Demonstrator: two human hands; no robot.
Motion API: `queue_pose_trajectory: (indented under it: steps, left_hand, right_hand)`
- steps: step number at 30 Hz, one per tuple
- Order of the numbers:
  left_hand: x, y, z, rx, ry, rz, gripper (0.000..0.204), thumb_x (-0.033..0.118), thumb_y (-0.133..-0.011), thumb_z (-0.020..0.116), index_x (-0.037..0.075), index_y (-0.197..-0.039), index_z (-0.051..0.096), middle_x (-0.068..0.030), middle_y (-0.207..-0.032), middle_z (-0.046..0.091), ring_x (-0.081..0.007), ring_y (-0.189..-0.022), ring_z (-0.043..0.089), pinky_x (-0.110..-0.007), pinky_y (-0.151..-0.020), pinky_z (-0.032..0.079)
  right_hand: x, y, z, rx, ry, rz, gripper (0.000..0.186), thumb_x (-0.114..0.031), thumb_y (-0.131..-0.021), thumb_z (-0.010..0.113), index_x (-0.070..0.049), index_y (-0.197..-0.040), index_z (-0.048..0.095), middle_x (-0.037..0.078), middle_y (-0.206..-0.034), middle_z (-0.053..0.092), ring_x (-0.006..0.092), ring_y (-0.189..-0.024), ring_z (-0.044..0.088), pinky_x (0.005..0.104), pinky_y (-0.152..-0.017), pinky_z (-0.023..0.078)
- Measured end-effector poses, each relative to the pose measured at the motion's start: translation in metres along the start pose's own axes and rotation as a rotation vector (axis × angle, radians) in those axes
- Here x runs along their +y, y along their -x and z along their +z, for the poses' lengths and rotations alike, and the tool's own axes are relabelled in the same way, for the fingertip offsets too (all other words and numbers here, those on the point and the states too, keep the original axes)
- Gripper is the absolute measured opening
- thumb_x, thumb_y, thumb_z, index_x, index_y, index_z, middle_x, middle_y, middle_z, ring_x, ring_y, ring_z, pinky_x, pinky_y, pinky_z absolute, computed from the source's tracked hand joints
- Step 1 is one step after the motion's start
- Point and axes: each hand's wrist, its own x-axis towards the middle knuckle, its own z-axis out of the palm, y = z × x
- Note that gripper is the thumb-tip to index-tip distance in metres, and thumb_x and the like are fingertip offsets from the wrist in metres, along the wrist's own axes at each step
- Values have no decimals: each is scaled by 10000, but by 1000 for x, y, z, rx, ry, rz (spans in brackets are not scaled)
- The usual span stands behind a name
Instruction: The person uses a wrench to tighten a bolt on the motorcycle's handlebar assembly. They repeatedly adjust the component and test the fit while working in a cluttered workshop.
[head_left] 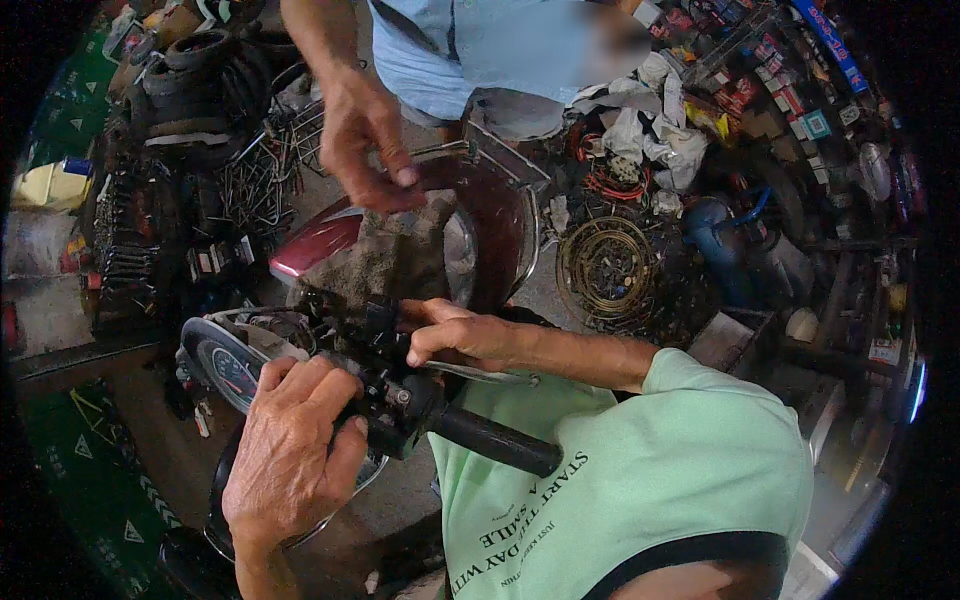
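Observation:
A motorcycle handlebar with a black rubber grip (500, 442) reaches toward me. My left hand (295, 440), back upward, is closed over the handlebar switch housing (395, 400), its fingertips partly hidden. Across from it my right hand (455, 335) curls in at dark handlebar parts (380, 320); what its fingers hold is hidden. A metal lever (490, 376) runs beneath my right wrist. The round speedometer (225, 362) lies left of my left hand. A dirty brown cloth (400, 255) drapes beyond, over red bodywork (325, 240).
A person in a light blue shirt (425, 60) stands opposite; their hand (365, 140) hovers at the cloth. Coiled wire (607, 265) lies on the right floor. Stacked tyres (190, 90) and hanging wrenches (130, 250) fill the left. Boxed goods (790, 100) line the right.

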Motion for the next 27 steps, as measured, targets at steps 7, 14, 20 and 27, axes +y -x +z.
queue_pose_trajectory:
  steps: [7,14,20,27]
  left_hand:
    - [-5,-11,-5,-140,-28,75,219,159,-693,613,8,-850,588,-168,-794,522,-343,-801,526,-411,-839,373]
    - [-9,8,-5,-94,-8,130,468,129,-508,695,32,-950,575,-138,-836,519,-345,-897,525,-442,-921,360]
    - [-10,20,8,-16,-52,148,502,30,-483,699,30,-970,577,-120,-873,552,-328,-914,552,-474,-996,367]
    - [-11,31,13,8,-93,174,483,21,-507,699,37,-979,594,-102,-943,599,-311,-967,570,-482,-1009,385]
  right_hand:
    - [6,-2,-1,56,9,-23,594,-86,-790,603,-62,-1357,428,15,-1046,591,87,-824,573,256,-616,496]
    - [4,-3,4,5,-21,11,538,-110,-789,618,-64,-1307,481,13,-1003,583,97,-798,567,265,-581,491]
    - [2,-3,6,17,20,-16,496,-129,-780,621,-52,-1256,503,14,-951,582,109,-759,575,267,-563,491]
    - [11,3,5,53,-16,-15,451,-122,-792,607,-41,-1224,503,27,-936,596,126,-786,596,268,-583,516]
